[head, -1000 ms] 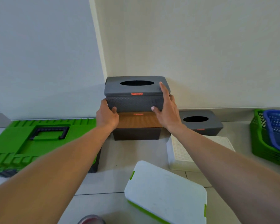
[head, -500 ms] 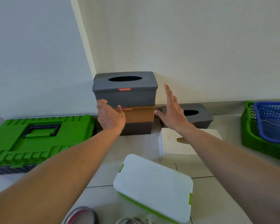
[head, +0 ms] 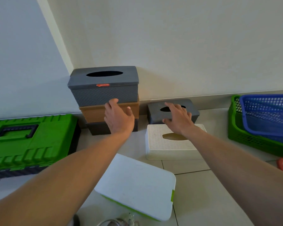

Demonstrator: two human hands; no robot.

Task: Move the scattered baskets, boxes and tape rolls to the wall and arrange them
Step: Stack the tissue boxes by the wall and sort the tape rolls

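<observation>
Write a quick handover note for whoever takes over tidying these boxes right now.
Left hand: open, empty, in front of the brown box.
Right hand: open, over the low grey box; contact unclear.
Done: top grey box, brown box and dark box stacked at the wall.
Left: white tissue box and white-lidded container lie short of the wall.

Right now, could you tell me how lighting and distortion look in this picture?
Head view: wide-angle distortion slants the wall corner; light soft and even, no glare; the top grey box casts a faint shadow to its right.
</observation>
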